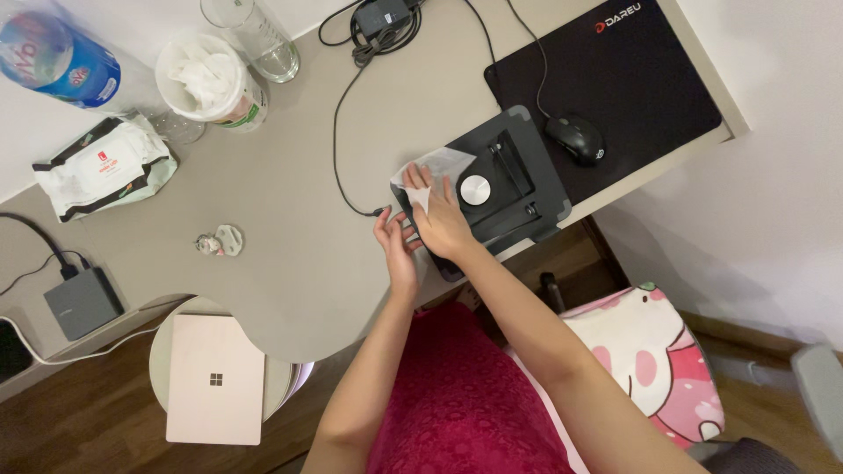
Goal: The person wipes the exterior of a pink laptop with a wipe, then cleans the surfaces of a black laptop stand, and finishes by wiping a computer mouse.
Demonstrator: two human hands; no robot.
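Observation:
My right hand (439, 219) presses a white wet wipe (432, 167) onto the left part of a dark grey laptop stand (527, 189), which lies flat on the grey desk (281, 228). The stand has a round silver disc (475, 190) in its middle. My left hand (393, 239) rests at the stand's near left corner, fingers curled against its edge, next to the plug end of a black cable (338, 149).
A black mouse (575, 139) sits on a black mouse pad (615, 79) at the right. A wipes packet (101, 167), a cup stuffed with tissue (211, 79), a glass (255, 35) and a water bottle (61, 57) stand at the far left. A pink laptop (215, 379) lies on a low round stool.

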